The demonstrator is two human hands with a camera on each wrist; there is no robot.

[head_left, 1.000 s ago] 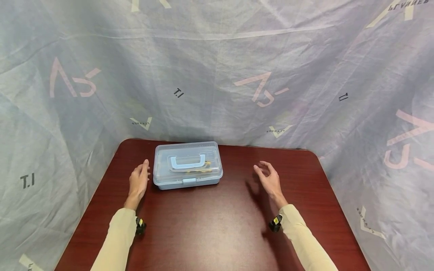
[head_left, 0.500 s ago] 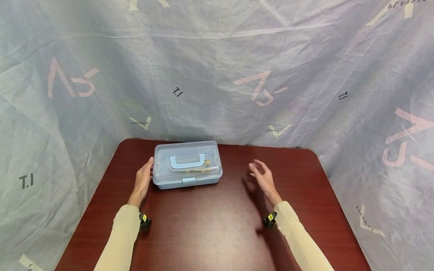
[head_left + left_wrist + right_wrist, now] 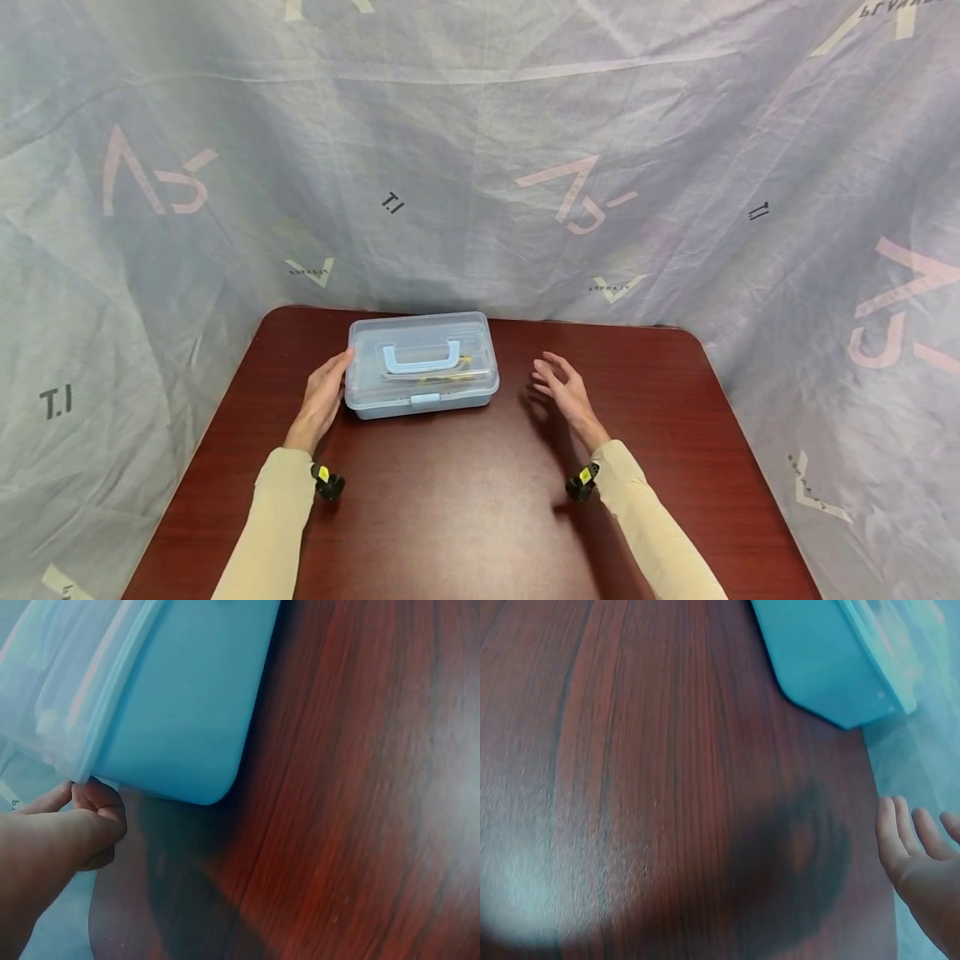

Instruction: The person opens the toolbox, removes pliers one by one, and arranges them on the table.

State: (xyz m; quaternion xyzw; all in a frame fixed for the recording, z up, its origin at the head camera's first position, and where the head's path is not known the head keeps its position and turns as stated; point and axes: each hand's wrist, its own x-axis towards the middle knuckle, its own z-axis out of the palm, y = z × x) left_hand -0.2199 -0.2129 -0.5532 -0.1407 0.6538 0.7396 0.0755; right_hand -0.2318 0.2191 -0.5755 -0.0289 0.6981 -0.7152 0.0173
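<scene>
A light-blue plastic storage box [image 3: 375,408] with a clear lid and a pale blue carry handle [image 3: 422,357] stands on the table, its lid down and front latch [image 3: 426,399] facing me. Yellow items show blurrily through the lid. My left hand [image 3: 324,398] touches the box's left side; in the left wrist view its fingertips [image 3: 105,802] meet the lid's rim at the corner. To the right of the box, my right hand [image 3: 567,392] hovers over the table with fingers spread and loosely bent, apart from the box and holding nothing.
The dark red wood-grain table [image 3: 450,508] has rounded far corners. A grey printed cloth [image 3: 480,167] hangs close behind it and along both sides. Each wrist carries a small black camera, such as the left one [image 3: 327,482].
My left hand has moved right and come against the box, which has shifted slightly to the right. My right hand has moved left, closer to the box.
</scene>
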